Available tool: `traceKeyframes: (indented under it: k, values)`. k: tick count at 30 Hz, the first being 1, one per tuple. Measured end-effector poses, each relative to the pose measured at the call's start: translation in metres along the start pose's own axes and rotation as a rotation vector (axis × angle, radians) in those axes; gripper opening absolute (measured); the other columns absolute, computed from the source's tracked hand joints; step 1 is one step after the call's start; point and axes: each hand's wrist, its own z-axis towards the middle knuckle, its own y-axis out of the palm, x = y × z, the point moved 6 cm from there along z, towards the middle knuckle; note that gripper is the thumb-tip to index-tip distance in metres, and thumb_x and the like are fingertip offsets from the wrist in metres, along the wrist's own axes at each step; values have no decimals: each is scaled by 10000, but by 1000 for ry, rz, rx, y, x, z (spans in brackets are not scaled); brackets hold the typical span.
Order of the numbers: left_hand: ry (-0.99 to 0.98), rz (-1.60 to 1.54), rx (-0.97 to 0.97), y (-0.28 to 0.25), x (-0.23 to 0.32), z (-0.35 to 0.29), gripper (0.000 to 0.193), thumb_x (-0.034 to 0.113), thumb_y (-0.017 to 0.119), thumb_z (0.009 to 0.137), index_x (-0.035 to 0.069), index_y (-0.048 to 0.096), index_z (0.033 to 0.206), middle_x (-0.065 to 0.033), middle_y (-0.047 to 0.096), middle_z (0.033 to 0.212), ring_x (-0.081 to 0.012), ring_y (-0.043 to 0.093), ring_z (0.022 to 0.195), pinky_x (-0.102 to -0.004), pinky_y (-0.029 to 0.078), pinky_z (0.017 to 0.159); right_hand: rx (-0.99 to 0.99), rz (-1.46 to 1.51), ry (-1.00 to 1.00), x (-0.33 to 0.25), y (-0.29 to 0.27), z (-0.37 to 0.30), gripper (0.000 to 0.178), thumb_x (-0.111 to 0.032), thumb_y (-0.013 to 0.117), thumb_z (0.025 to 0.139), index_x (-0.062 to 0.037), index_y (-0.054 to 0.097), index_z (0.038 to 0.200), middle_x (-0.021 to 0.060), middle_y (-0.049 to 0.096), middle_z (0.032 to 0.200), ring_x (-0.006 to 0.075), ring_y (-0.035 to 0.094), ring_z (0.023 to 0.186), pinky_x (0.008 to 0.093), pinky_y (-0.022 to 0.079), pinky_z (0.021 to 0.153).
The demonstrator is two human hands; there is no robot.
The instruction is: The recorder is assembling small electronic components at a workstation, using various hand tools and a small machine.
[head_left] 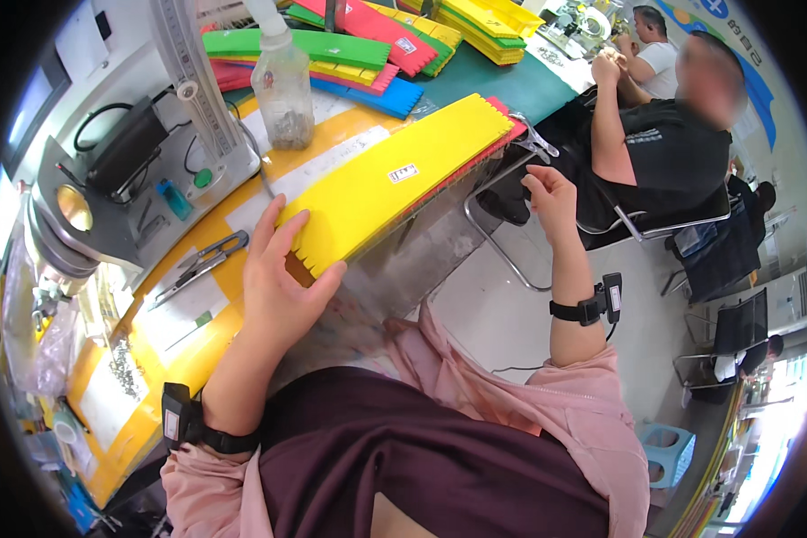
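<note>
- Leftmost, beyond the left hand's knuckles, a grey bench machine with a round brass-coloured opening stood on the yellow worktable, and a pair of metal tweezers lay on a white sheet just left of that hand.
- Next, the left hand rested with fingers spread flat and apart on the near end of a long yellow foam strip, thumb hooked under its toothed edge; a black band circled the wrist.
- Beneath the yellow strip, a red strip showed along the lower edge, the pair lying diagonally over the table's edge, running from the left hand toward the right.
- Above the left hand, a clear plastic bottle stood upright, with stacks of green, red, blue and yellow foam strips behind it.
- Further right, the right hand was raised just past the strip's far end, fingers loosely curled, seemingly gripping nothing; whether it touched the strip cannot be told.
- Rightmost, beyond the right hand, a person in a black shirt sat on a metal-framed chair.
</note>
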Motion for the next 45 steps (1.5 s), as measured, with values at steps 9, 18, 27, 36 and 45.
traceKeyframes:
  k: [9, 18, 27, 36, 45]
  values:
    - [-180, -587, 149, -7, -7, -12, 554, 131, 753, 585, -5, 540, 1079, -205, 480, 1211, -301, 478, 1125, -364, 386, 927, -572, 727, 138, -43, 70, -107, 433, -215, 549, 844, -10, 417, 1202, 142, 580, 1008, 87, 533, 580, 200, 429, 485]
    - [361, -198, -244, 11, 76, -21, 867, 218, 812, 527, -9, 394, 1252, -252, 276, 1353, -403, 323, 1227, -463, 302, 986, 41, 947, 121, -51, 66, -166, 354, -156, 509, 807, -26, 422, 1125, 114, 578, 919, 151, 574, 594, 231, 434, 411]
    - [9, 194, -324, 31, 12, 21, 788, 230, 757, 599, -23, 381, 1243, -295, 296, 1312, -421, 290, 1221, -431, 264, 1013, 65, 1100, 234, 26, -5, -58, 419, -154, 460, 807, 2, 410, 1192, 122, 529, 1124, 241, 499, 1067, 363, 400, 898]
    - [-9, 13, -310, 29, 11, 29, 690, 226, 779, 569, -25, 465, 1129, -264, 394, 1244, -384, 386, 1159, -404, 330, 969, 69, 803, 149, 77, -19, 43, 385, -184, 462, 792, 26, 487, 1114, 106, 578, 1069, 230, 547, 1006, 323, 408, 886]
    - [-54, 7, -289, 25, 12, 32, 618, 162, 780, 555, -11, 524, 1090, -198, 435, 1239, -327, 429, 1144, -361, 357, 954, 124, 359, 76, 47, -36, 32, 314, -160, 494, 806, 83, 555, 996, 102, 612, 936, 170, 572, 870, 264, 425, 770]
